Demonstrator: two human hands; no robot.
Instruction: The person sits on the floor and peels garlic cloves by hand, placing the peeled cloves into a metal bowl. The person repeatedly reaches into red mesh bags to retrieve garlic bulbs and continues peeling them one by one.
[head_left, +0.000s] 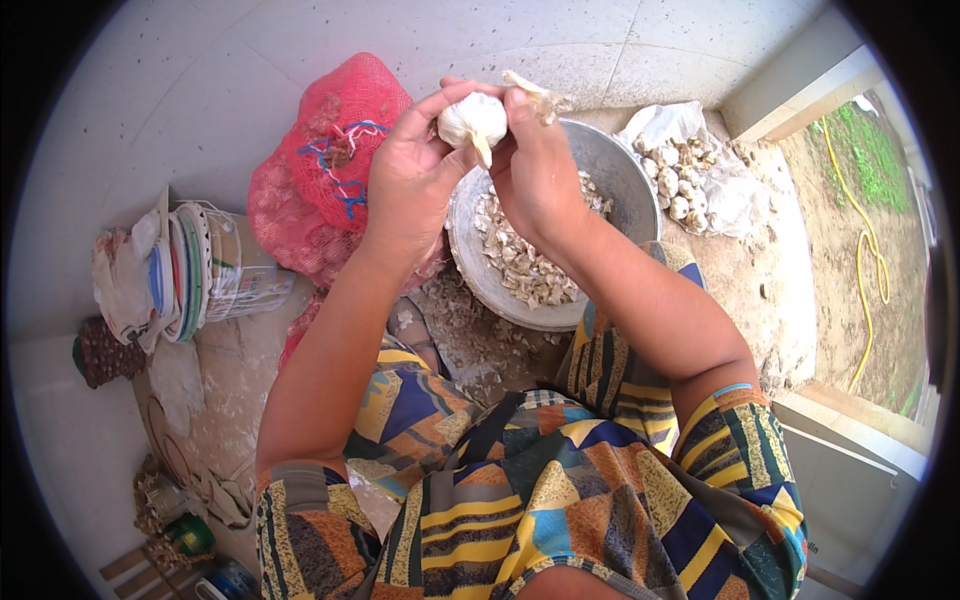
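A white garlic bulb (472, 121) is held up in front of me, its pale stem end pointing down toward me. My left hand (411, 176) grips it between thumb and fingers. My right hand (534, 169) touches the bulb's right side and pinches a strip of dry, papery garlic skin (541, 96) under its thumb. Below both hands stands a round metal basin (630, 195) with many loose garlic skins (525, 259) in it. The right forearm hides part of the basin.
A red mesh sack (300, 195) of garlic leans on the wall at left, beside stacked buckets (195, 270). Several garlic bulbs (679, 184) lie on a white plastic sheet (739, 195) at right. Outside runs a yellow hose (862, 247). Skin scraps litter the floor (480, 345).
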